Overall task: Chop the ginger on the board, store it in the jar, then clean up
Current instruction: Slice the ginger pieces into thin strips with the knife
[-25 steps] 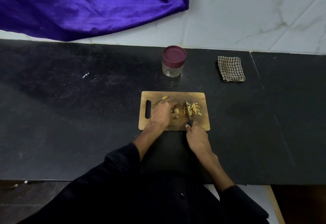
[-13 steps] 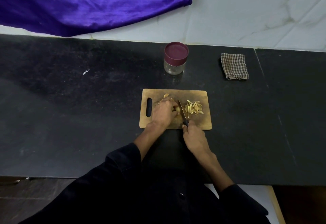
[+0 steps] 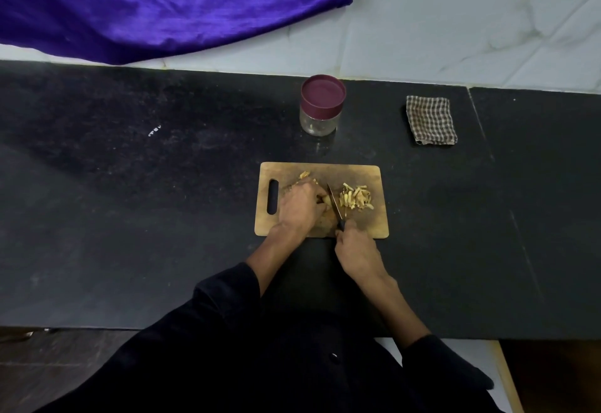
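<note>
Head view shows the left hand [image 3: 300, 207] pinning the ginger [image 3: 325, 199] just left of the knife [image 3: 335, 206] gripped by the right hand [image 3: 357, 250], blade pointing away.

On my feed the person wears a black long-sleeved garment [image 3: 260, 364] with loose, wide sleeves pushed back so both forearms are bare. I see one small dark button [image 3: 334, 357] with a faint glint on the front. Both hands are bare, without gloves.

jar [image 3: 321, 107] behind board [image 3: 344, 170], cloth [image 3: 431, 120] right of jar
</note>
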`<state>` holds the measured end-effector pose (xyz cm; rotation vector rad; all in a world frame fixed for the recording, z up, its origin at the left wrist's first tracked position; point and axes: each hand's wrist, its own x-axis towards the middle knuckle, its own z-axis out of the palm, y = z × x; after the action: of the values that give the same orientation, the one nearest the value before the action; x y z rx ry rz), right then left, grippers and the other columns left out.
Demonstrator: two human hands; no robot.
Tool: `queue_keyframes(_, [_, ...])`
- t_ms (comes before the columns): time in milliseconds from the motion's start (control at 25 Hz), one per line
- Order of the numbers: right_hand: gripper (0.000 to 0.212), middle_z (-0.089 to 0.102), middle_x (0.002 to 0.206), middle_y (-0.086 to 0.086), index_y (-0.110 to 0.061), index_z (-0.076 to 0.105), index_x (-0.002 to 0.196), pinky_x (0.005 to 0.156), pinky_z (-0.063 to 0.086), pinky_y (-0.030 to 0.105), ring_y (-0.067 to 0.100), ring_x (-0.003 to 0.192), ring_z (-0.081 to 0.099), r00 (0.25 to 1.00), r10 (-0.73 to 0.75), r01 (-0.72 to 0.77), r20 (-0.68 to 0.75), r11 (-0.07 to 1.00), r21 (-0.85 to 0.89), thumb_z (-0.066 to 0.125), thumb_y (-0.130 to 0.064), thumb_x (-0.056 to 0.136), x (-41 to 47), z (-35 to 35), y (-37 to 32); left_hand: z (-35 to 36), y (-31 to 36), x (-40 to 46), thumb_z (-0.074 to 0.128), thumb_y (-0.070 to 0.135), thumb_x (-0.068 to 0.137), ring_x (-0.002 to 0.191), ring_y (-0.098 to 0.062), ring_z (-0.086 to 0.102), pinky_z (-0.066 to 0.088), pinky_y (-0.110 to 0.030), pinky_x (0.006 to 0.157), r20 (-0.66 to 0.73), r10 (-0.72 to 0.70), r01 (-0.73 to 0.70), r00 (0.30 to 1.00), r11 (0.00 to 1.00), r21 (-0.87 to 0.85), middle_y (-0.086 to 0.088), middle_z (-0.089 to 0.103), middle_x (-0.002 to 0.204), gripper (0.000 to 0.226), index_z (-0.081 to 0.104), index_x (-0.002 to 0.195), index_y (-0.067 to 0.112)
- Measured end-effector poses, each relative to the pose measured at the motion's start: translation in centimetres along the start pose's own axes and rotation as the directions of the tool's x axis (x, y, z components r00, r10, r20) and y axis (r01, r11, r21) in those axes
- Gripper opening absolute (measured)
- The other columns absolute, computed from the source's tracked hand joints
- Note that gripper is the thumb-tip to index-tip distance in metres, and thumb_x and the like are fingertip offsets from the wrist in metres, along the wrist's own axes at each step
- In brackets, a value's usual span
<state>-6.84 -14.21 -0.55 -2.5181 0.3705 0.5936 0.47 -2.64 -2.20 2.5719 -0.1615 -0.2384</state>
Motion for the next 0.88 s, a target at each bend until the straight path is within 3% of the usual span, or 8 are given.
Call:
queue_keyframes(200, [0.023,0.061,0.102,0.009,-0.009,0.05,0.113,0.08,0.05,0.043,0.028,0.097,0.062,1.0,0.0,0.002,-0.022,0.998,0.069,0.04,-0.028,0.106,-0.51,0.05,0.66,-0.4,-0.28,0.08,0.073,0.025,0.08,0.109,-0.014,0.056,0.045,-0.032,0.095,0.018,0.032,-0.032,0.999,0.999,-0.004,0.003,0.059,0.121,0.027,0.071,0.107,0.021])
queue_keyframes(400, [0.023,0.059,0.099,0.008,-0.01,0.049,0.114,0.077,0.046,0.039,0.03,0.1,0.061,1.0,0.003,-0.001,-0.025,0.996,0.085,0.039,-0.028,0.106,-0.67,-0.06,0.82,-0.18,-0.06,-0.13,0.07,0.036,0.082,0.106,-0.016,0.058,0.046,-0.039,0.094,-0.007,0.009,-0.009,1.0,0.999,-0.037,0.002,0.061,0.116,0.025,0.072,0.103,0.021])
queue_keyframes(680, [0.023,0.063,0.103,0.01,-0.012,0.051,0.114,0.084,0.052,0.047,0.029,0.097,0.063,1.0,-0.017,0.019,-0.016,0.996,0.09,0.041,-0.03,0.105,-0.67,-0.09,0.85,-0.09,0.07,-0.1,0.067,0.024,0.086,0.106,-0.016,0.058,0.044,-0.044,0.098,-0.033,-0.038,0.036,0.999,0.998,-0.048,0.002,0.062,0.116,0.019,0.072,0.104,0.021])
queue_keyframes(880, [0.022,0.062,0.105,0.009,-0.012,0.051,0.115,0.084,0.051,0.046,0.027,0.098,0.062,1.0,-0.028,0.028,-0.009,0.997,0.068,0.041,-0.029,0.105,-0.65,-0.23,0.62,-0.16,0.23,-0.15,0.068,0.023,0.085,0.102,-0.015,0.06,0.043,-0.046,0.1,-0.027,-0.061,0.059,0.998,0.995,-0.076,0.003,0.064,0.111,0.013,0.074,0.097,0.022])
